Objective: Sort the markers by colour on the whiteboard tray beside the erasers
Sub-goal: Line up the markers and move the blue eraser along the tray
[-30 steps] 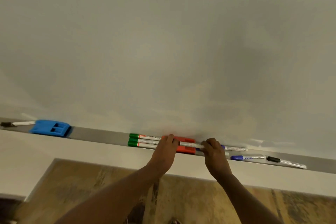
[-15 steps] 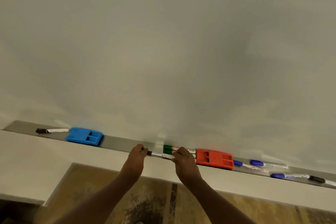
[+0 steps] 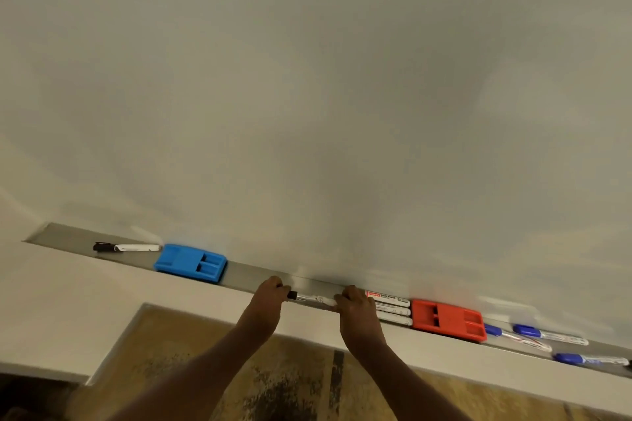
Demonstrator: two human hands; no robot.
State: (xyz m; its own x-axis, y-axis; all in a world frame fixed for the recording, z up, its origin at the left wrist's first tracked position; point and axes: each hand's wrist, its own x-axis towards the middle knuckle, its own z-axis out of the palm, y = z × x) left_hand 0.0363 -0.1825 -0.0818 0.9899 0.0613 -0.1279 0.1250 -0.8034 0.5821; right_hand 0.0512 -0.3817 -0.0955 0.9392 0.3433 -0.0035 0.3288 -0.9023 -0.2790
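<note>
Hands low at tray edge: left hand point(image 3: 270, 296) pinches cap end of black marker point(image 3: 314, 299), right hand point(image 3: 355, 309) curls round its tail. Marker lies lengthwise on whiteboard tray point(image 3: 246, 278), between both hands. Three markers point(image 3: 393, 310), caps hidden, touch red eraser point(image 3: 448, 319). Likely goal leftward: lone black marker point(image 3: 126, 247) beyond blue eraser point(image 3: 189, 263); left hand nearer. Blue markers point(image 3: 547, 335) far right.

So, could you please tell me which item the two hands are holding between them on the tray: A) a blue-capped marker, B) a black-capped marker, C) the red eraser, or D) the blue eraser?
B: a black-capped marker spans from the left hand to the right hand, each gripping one end.
</note>
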